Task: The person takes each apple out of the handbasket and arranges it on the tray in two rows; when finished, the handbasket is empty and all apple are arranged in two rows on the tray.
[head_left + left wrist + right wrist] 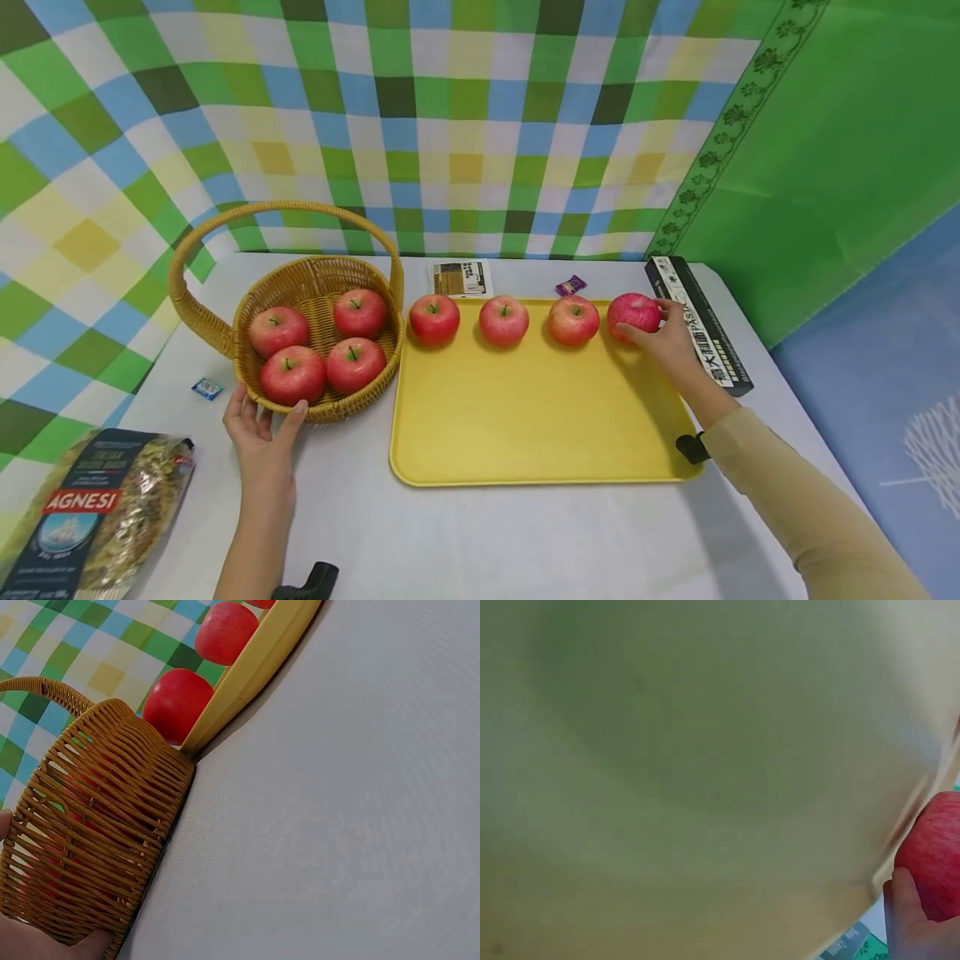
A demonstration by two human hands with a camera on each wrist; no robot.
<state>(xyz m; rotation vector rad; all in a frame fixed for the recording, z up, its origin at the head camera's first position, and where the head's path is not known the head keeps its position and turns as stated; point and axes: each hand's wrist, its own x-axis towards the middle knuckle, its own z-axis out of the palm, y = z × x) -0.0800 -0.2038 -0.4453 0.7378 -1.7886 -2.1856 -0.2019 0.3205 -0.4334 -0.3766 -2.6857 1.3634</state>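
A wicker basket [247,333] with a tall arched handle stands at the left, and several red apples [293,375] lie in it. My left hand [262,437] holds the basket at its front-left wall; in the left wrist view the thumb lies against the woven outside. Along the far edge of a yellow tray [540,425] sits a row of apples [503,322]. At the row's right end my right hand [670,337] grips a darker red, streaked apple [632,315] between thumb and fingers. That apple [937,851] also shows at the right wrist view's edge.
A black pasta box [697,325] lies by the tray's right side. Behind the tray are a flat packet [461,278] and a purple-wrapped sweet [571,285]. A blue-wrapped sweet [207,388] and an Agnesi pasta bag [97,512] are at the left. Checked cloth [465,125] hangs behind.
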